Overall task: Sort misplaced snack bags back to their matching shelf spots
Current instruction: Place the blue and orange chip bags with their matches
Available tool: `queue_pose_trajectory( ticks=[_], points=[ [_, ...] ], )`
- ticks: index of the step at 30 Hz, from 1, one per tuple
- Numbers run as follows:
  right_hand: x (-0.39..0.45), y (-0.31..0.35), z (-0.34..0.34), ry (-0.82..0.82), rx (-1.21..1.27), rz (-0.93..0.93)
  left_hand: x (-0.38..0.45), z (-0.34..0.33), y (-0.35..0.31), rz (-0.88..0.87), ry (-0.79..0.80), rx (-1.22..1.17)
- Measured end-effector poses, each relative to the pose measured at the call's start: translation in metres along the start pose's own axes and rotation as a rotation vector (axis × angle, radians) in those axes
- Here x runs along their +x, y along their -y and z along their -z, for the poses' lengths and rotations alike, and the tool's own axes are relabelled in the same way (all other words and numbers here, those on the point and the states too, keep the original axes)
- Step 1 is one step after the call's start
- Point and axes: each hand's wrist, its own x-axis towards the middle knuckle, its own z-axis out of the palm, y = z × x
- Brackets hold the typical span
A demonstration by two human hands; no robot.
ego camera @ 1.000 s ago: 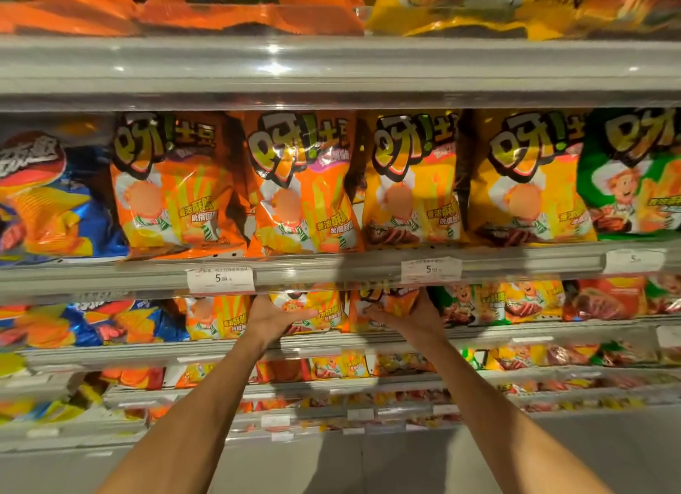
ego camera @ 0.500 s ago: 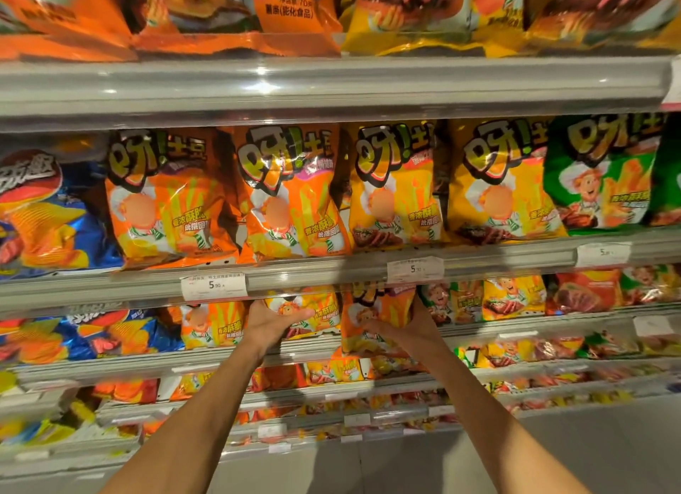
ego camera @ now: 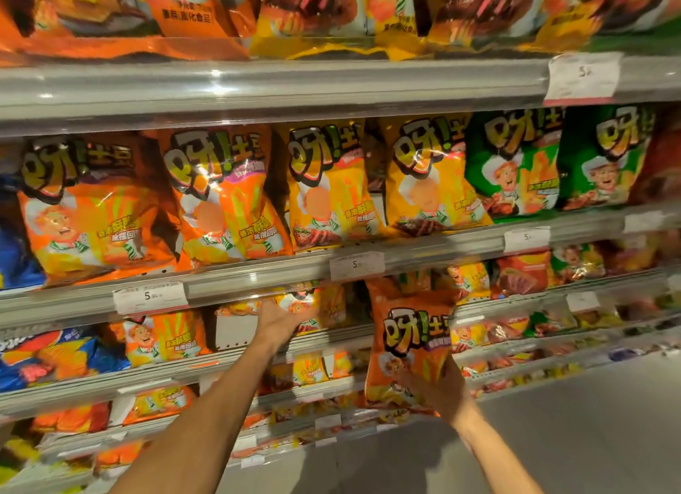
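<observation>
My right hand [ego camera: 440, 388] grips the lower part of an orange snack bag [ego camera: 407, 340], held upright in front of the shelves, clear of the lower shelf. My left hand [ego camera: 282, 322] is spread flat against a yellow-orange bag [ego camera: 324, 303] standing on the lower shelf [ego camera: 331, 340]. On the shelf above stand two orange bags [ego camera: 99, 213], then two yellow bags [ego camera: 326, 195], then two green bags [ego camera: 516, 165].
A shelf rail with price tags [ego camera: 149, 296] runs just above my hands. Blue snack bags [ego camera: 55, 357] fill the left end. A top shelf [ego camera: 294, 84] carries more orange and yellow bags. More small bags sit on lower shelves; grey floor lies to the right.
My right hand has pulled the orange bag out of the lower shelf and down towards me. My left hand stayed against the bags on that shelf. The view has shifted right.
</observation>
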Motion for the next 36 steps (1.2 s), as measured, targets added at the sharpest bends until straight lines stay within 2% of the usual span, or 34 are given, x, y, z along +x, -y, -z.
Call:
queue_pose_trajectory(
  ticks=[4,11,14,16,21,23,26,28,31,36],
  points=[
    [-0.012,-0.019,0.013,0.01,0.074,-0.058,-0.001,-0.024,-0.001,-0.001,0.012,0.003],
    [-0.032,-0.025,0.01,0.047,0.151,-0.081,0.001,-0.039,-0.001,-0.183,0.069,0.116],
    [-0.04,-0.011,-0.004,0.084,0.1,-0.062,-0.001,-0.035,-0.006,-0.197,0.154,0.124],
    [-0.047,0.002,-0.014,0.091,-0.019,-0.038,-0.002,-0.029,-0.003,-0.221,0.208,0.163],
    [-0.052,0.025,-0.059,0.126,-0.148,-0.023,-0.017,0.013,0.017,-0.121,0.167,0.351],
    [-0.05,0.03,-0.083,0.169,-0.159,0.013,-0.03,0.038,0.026,-0.208,0.08,0.54],
    [-0.04,0.039,-0.119,0.257,-0.142,0.041,-0.051,0.077,0.048,-0.412,-0.164,0.859],
    [-0.03,0.047,-0.144,0.293,-0.145,0.074,-0.065,0.102,0.063,-0.417,-0.239,0.995],
    [-0.014,0.062,-0.183,0.313,-0.168,0.12,-0.074,0.134,0.079,-0.359,-0.187,1.18],
    [0.023,0.089,-0.237,0.28,-0.124,0.158,-0.077,0.16,0.098,-0.381,-0.125,1.329]
  ],
)
